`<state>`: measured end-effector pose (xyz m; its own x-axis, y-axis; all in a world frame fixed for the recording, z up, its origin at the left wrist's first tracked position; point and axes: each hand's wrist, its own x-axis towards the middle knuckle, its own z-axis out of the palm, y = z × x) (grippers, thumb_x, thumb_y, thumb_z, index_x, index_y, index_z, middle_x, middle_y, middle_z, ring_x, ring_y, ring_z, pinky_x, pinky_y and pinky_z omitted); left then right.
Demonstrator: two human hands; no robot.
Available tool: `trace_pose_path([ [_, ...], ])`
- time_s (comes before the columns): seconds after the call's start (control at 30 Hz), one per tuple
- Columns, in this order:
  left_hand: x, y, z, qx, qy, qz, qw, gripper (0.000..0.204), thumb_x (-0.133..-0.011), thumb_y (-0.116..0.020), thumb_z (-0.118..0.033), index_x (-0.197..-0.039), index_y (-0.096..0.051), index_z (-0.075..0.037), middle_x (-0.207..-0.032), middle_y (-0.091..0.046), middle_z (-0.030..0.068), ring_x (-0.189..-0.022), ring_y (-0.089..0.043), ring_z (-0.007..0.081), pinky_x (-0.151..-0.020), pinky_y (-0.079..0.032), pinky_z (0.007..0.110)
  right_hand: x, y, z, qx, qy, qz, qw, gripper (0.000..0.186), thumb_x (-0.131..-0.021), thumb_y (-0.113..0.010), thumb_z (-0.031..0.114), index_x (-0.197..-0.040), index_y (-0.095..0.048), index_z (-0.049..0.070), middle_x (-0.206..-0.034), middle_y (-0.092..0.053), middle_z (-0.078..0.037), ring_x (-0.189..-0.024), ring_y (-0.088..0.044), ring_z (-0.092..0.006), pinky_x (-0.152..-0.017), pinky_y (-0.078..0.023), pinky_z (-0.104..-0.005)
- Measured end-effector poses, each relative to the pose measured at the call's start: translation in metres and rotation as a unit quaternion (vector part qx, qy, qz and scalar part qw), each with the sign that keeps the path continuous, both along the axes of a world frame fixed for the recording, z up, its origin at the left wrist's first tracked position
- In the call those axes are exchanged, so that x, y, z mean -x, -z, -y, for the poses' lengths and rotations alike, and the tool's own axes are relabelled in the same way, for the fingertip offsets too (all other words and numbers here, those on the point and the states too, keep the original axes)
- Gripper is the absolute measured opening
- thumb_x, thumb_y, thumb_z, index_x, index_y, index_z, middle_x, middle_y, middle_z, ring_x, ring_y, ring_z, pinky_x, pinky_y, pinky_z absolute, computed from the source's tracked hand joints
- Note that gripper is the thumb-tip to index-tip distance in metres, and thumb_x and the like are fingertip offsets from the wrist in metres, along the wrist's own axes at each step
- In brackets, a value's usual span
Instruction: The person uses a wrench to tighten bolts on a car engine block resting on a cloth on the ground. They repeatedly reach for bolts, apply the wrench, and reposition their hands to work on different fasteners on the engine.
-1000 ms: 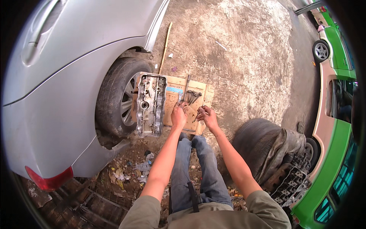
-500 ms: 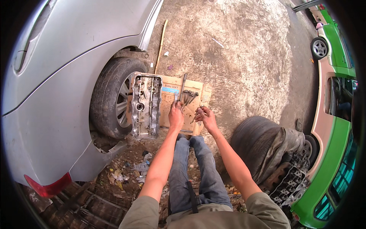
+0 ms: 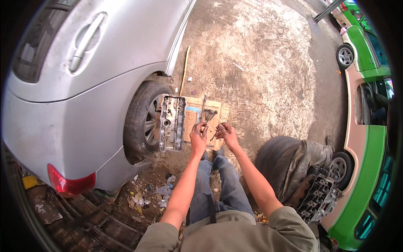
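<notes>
A metal cylinder head (image 3: pixel 180 126) lies on the left part of a flat cardboard sheet (image 3: pixel 218 106). Just right of it, over the cardboard, my left hand (image 3: pixel 198 137) is closed in a pinch; what is between its fingertips is too small to make out. My right hand (image 3: pixel 227 134) grips a thin dark bolt-like piece (image 3: pixel 213 136) pointing down and left. Beyond my hands lie several dark bolts (image 3: pixel 210 113), a long metal bar (image 3: pixel 204 105) and a wrench (image 3: pixel 197 117).
A silver car with its rear wheel (image 3: pixel 147 119) stands close on the left. To the right are a large tyre (image 3: pixel 275 161), a draped dark cloth (image 3: pixel 304 164) and another engine part (image 3: pixel 319 191). Green-and-pink vehicles (image 3: pixel 359 147) line the far right. A stick (image 3: pixel 185 69) lies ahead.
The view has swung left, showing more of the silver car. My left hand has come away from the wrench and closer to my right hand, which still grips the thin piece.
</notes>
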<state>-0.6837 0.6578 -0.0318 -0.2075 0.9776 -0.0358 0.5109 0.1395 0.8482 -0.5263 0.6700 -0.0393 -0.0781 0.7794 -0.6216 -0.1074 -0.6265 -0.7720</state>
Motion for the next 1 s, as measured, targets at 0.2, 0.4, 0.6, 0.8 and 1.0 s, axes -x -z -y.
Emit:
trace_pose_path([
  [0.2,-0.022,-0.106,0.029,-0.051,0.033,0.045,0.997,0.017,-0.088,-0.072,-0.005,-0.104,-0.067,-0.001,-0.082,-0.065,0.0095,-0.061,-0.056,0.016,-0.058,-0.046,0.032,-0.014,-0.096,0.031,-0.058,0.038,-0.033,0.997,0.03,-0.104,-0.053,0.025,-0.1,-0.06,-0.004,-0.078,-0.067,-0.012,-0.068,-0.068,-0.0186,-0.064,-0.056,-0.0315],
  [0.4,-0.055,-0.166,0.079,-0.058,0.097,0.135,0.984,0.014,-0.09,-0.07,-0.006,-0.103,-0.068,0.0,-0.089,-0.069,0.0095,-0.071,-0.064,0.0151,-0.065,-0.051,0.031,-0.039,-0.15,0.108,-0.135,0.135,-0.006,0.982,0.024,-0.104,-0.053,0.02,-0.102,-0.061,-0.003,-0.079,-0.066,-0.01,-0.067,-0.068,-0.0174,-0.063,-0.057,-0.0313],
  [0.6,-0.087,-0.182,0.137,-0.014,0.278,0.162,0.947,0.013,-0.091,-0.07,-0.006,-0.101,-0.068,0.001,-0.088,-0.07,0.0065,-0.076,-0.064,0.0102,-0.069,-0.051,0.027,-0.063,-0.17,0.218,-0.159,0.333,0.008,0.929,0.026,-0.103,-0.056,0.021,-0.103,-0.062,-0.004,-0.081,-0.066,-0.01,-0.068,-0.068,-0.017,-0.062,-0.057,-0.0301],
  [0.8,-0.133,-0.193,0.183,0.108,0.408,0.235,0.876,0.014,-0.091,-0.071,-0.008,-0.103,-0.07,0.001,-0.085,-0.07,0.0041,-0.077,-0.064,0.0087,-0.069,-0.052,0.026,-0.089,-0.181,0.329,-0.156,0.507,0.017,0.847,0.028,-0.103,-0.057,0.025,-0.103,-0.061,-0.003,-0.08,-0.067,-0.01,-0.067,-0.069,-0.0177,-0.061,-0.057,-0.0306],
  [1.0,-0.194,-0.205,0.238,0.142,0.521,0.242,0.806,0.018,-0.091,-0.07,-0.004,-0.108,-0.068,0.002,-0.089,-0.069,0.0052,-0.079,-0.064,0.0101,-0.071,-0.053,0.025,-0.112,-0.18,0.43,-0.163,0.616,0.032,0.77,0.027,-0.103,-0.057,0.025,-0.099,-0.062,-0.001,-0.077,-0.065,-0.007,-0.065,-0.068,-0.0165,-0.059,-0.056,-0.0297],
])
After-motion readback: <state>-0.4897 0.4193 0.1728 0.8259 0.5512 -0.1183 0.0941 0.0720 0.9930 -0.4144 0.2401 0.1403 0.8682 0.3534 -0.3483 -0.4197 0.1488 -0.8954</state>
